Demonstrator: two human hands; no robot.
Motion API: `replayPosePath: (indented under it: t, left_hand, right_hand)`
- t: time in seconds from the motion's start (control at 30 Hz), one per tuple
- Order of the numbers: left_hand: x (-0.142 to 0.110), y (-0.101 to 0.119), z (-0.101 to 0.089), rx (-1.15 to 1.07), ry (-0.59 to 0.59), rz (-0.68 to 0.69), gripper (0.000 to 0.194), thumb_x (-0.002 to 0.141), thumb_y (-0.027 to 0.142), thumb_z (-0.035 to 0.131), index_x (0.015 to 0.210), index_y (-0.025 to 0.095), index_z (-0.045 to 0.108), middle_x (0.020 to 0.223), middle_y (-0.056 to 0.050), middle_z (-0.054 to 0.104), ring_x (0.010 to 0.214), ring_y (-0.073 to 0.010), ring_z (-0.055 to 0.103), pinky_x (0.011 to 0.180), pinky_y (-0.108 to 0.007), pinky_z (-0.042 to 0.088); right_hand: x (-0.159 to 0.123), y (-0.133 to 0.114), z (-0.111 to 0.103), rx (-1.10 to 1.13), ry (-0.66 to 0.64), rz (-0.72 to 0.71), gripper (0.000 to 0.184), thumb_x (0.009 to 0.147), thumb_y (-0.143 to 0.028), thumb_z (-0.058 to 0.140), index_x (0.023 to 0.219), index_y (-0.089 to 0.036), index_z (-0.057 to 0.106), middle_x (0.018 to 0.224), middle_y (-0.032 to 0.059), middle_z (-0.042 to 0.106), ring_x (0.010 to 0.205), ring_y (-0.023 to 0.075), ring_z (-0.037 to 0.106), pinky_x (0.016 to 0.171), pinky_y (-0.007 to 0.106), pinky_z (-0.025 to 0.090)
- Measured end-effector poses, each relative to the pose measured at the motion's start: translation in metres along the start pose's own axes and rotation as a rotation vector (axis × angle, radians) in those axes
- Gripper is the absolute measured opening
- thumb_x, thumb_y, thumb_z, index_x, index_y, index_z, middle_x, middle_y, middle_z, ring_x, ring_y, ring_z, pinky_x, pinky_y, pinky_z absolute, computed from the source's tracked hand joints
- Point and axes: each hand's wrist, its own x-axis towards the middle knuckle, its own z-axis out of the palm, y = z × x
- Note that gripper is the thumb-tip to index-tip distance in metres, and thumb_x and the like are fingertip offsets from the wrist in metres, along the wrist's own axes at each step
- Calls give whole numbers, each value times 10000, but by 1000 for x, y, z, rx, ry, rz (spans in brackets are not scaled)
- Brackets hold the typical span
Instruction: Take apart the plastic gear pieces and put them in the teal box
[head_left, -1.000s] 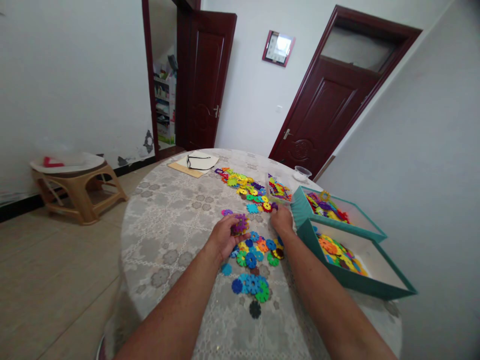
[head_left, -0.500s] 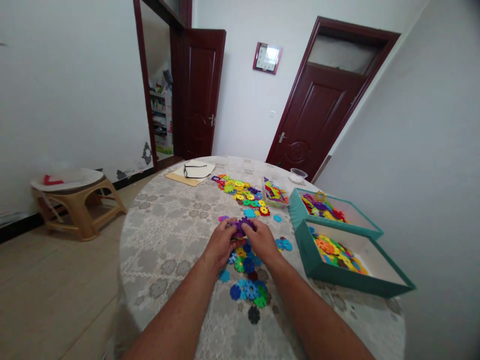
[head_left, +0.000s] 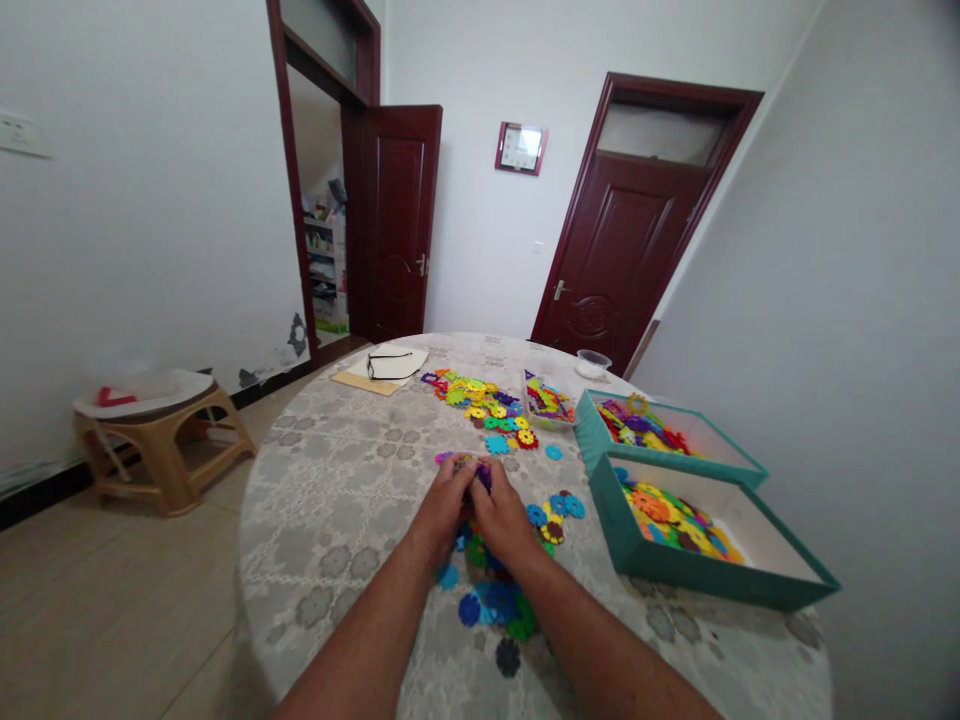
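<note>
Both hands meet over the table around a small cluster of purple notched plastic discs (head_left: 484, 476). My left hand (head_left: 444, 500) is closed on the cluster's left side. From the right, my right hand (head_left: 504, 515) grips it with bent fingers; most of the cluster is hidden between them. Loose blue and green notched discs (head_left: 495, 603) lie beneath and in front of my hands, with a black disc (head_left: 508, 657) nearest me. More blue, yellow and brown discs (head_left: 553, 515) lie to the right of my right hand.
Two teal boxes (head_left: 626, 555) of colourful pieces stand on the right of the round table. Beyond my hands lie a pile of mixed discs (head_left: 480, 400) and a clear tub of pieces (head_left: 547, 405). Glasses (head_left: 390, 367) rest on paper, and a clear bowl (head_left: 592, 362) sits at the back.
My right hand has come back from the far discs with a purple piece and joined my left hand at the cluster. Both hands have since closed tighter around it.
</note>
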Motion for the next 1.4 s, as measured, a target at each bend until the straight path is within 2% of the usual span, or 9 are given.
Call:
replayPosePath:
  t: [0.13,0.3,0.4,0.6,0.77,0.87,0.97,1.13,1.4]
  left_hand:
    - [-2,0,0,114,19,29,478,827,624,729,1066,232,598,902,-12,689,839,-190,697,734,-283,574]
    - [-7,7,4,273,-14,52,481,890,701,601,1049,250,549,890,0,660,784,-187,671,627,-263,545]
    - [-9,9,5,447,11,151,479,962,714,464,990,242,544,871,-4,625,791,-190,639,644,-273,530]
    - [-13,7,5,610,-156,364,490,1032,649,343,1030,213,567,933,-35,632,870,-218,612,783,-344,524]
    - [-11,5,0,662,-78,488,551,1021,674,291,1081,208,577,854,-26,620,771,-202,603,709,-325,501]
    - [-7,1,-4,681,41,498,548,1021,667,280,1080,209,576,746,3,566,651,-177,549,604,-286,453]
    - [-4,-1,-8,791,33,561,503,1043,598,279,1046,208,598,742,1,560,674,-179,559,632,-289,456]
    - [-2,-1,-11,919,27,661,457,1058,491,273,976,212,625,705,9,551,654,-179,554,646,-299,458]
    - [10,-8,-26,938,119,664,420,1056,461,303,969,218,635,704,15,554,649,-171,561,645,-285,472]
  right_hand:
    - [-1,-6,-4,66,27,-80,260,996,-338,502,1196,-240,637,1211,68,694,1161,230,618,1059,383,460]
    - [6,-7,-16,319,-31,169,289,923,-386,591,1160,-231,652,1083,35,722,1031,226,661,946,365,522]
    - [4,-12,-25,257,6,140,302,889,-345,616,1164,-228,655,1095,28,722,1055,224,654,983,360,497]
    - [-10,-26,-40,179,-69,50,353,908,-279,579,1253,-227,630,1196,33,705,1137,218,634,1038,348,462]
    - [-27,-39,-68,114,-201,144,344,890,-265,589,1228,-235,647,1019,2,699,941,196,651,853,307,511]
    - [-40,-51,-105,46,-355,120,386,880,-256,628,1265,-251,655,991,-8,688,895,176,643,791,276,504]
    - [-48,-59,-152,-6,-386,148,452,909,-288,624,1360,-264,610,977,-7,684,734,138,631,673,253,499]
    - [-29,-36,-242,-169,-58,212,498,953,-398,581,1417,-217,564,895,13,693,573,123,586,563,242,483]
    - [50,52,-373,-706,506,323,466,913,-376,620,1329,-167,650,1192,132,745,1000,241,706,905,333,529]
